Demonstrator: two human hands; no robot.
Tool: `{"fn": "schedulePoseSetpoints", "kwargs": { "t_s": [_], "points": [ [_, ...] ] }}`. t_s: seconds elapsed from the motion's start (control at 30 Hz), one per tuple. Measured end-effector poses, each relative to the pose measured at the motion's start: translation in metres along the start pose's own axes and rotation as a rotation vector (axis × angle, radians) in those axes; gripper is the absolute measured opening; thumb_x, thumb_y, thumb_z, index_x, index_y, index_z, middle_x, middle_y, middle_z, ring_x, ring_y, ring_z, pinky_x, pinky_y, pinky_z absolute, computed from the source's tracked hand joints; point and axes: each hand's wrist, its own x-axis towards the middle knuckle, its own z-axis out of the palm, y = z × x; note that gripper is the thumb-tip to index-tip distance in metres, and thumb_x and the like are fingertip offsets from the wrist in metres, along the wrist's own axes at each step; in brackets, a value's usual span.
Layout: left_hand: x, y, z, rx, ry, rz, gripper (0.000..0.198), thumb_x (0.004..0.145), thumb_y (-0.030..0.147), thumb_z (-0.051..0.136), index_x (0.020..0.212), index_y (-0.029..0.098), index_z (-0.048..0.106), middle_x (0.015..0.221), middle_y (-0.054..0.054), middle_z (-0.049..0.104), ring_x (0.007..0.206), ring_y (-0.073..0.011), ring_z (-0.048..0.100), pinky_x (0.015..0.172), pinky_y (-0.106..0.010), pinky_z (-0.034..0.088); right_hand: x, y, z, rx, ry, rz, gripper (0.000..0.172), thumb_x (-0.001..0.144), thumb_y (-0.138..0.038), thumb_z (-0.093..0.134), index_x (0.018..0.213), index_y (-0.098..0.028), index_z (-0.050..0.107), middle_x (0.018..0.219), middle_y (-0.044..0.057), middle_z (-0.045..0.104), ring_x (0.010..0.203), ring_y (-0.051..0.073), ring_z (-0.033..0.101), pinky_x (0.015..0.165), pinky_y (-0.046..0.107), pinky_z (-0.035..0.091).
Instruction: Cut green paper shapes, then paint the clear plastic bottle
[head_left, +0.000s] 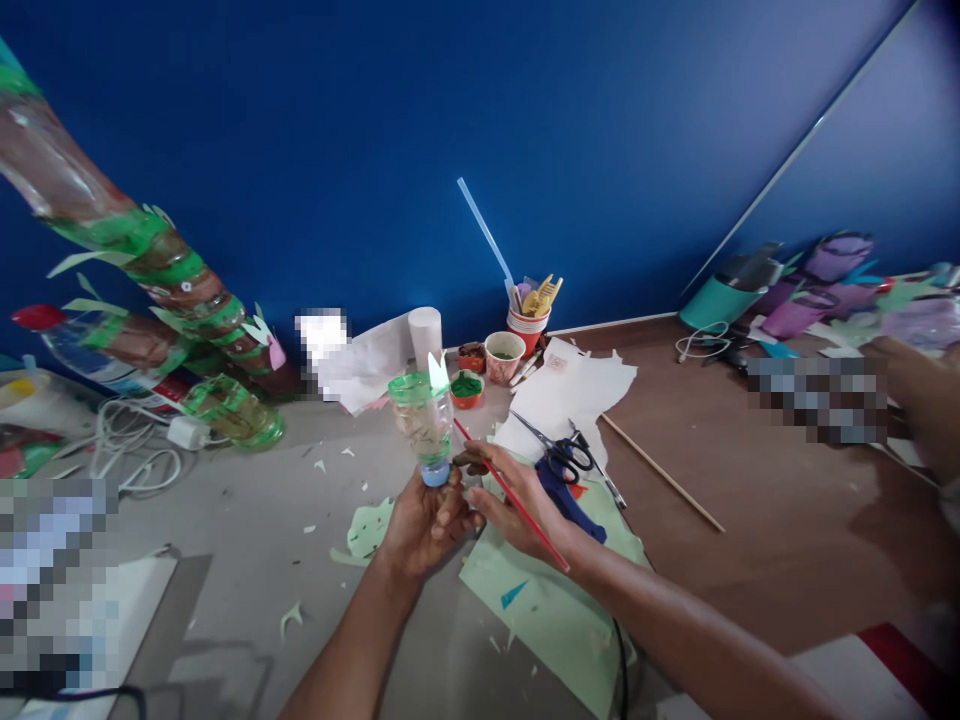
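My left hand [424, 525] grips an upside-down cut plastic bottle top [420, 415] at its blue cap [436, 473]. Green paint rings the cut rim, and a pale paper leaf [438, 370] stands up from it. Close beside it, my right hand [517, 500] holds a slim red paintbrush [525, 512], slanted with its far end near the bottle; its bristles cannot be made out. Beyond the hands sit a small tub of green paint [467, 388], a tub of brown paint [472, 356] and a paper cup [505, 357].
Scissors [562, 455], a blue glue gun [566, 500] and pale green paper [555, 610] lie right of my hands, near a wooden stick [664, 473]. Painted bottle trunks [180, 260] lean at left. Another person's arm [915, 395] reaches in at right.
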Motion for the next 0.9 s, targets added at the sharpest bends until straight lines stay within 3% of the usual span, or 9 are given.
{"fn": "schedulePoseSetpoints", "kwargs": {
  "t_s": [0.3,0.5,0.73,0.9],
  "points": [
    [0.003,-0.008,0.001,-0.043,-0.002,-0.002,0.057,0.095,0.053,0.032,0.075,0.011,0.065,0.038,0.003,0.047,0.032,-0.0072,0.038,0.054,-0.023,0.047,-0.001,0.0,0.008,0.088,0.037,0.069,0.049,0.08,-0.023,0.06,0.128,-0.017,0.053,0.121,0.014,0.065,0.11,0.03,0.063,0.096,0.047,0.05],
    [0.005,-0.013,-0.002,-0.046,0.006,-0.012,0.054,0.092,0.057,0.037,0.076,0.013,0.063,0.039,0.004,0.047,0.03,-0.0056,0.037,0.05,-0.02,0.044,0.002,-0.001,0.016,0.122,0.118,0.079,0.047,0.076,-0.018,0.061,0.123,-0.021,0.056,0.112,0.01,0.069,0.104,0.024,0.065,0.093,0.042,0.052],
    [0.007,-0.019,-0.004,-0.011,-0.037,-0.028,0.055,0.087,0.063,0.042,0.068,0.014,0.059,0.039,0.004,0.046,0.031,-0.0047,0.035,0.048,-0.019,0.039,0.002,-0.005,0.02,0.127,0.163,0.189,0.04,0.074,-0.017,0.06,0.115,-0.02,0.06,0.101,0.006,0.07,0.094,0.023,0.067,0.087,0.04,0.055],
    [0.007,-0.023,0.0,0.016,-0.032,0.033,0.054,0.079,0.066,0.053,0.071,0.014,0.062,0.045,0.004,0.052,0.035,-0.0055,0.04,0.05,-0.021,0.04,0.001,-0.003,0.02,0.149,0.203,0.238,0.038,0.074,-0.018,0.062,0.112,-0.021,0.06,0.096,0.005,0.069,0.095,0.023,0.066,0.086,0.038,0.055]
  ]
}}
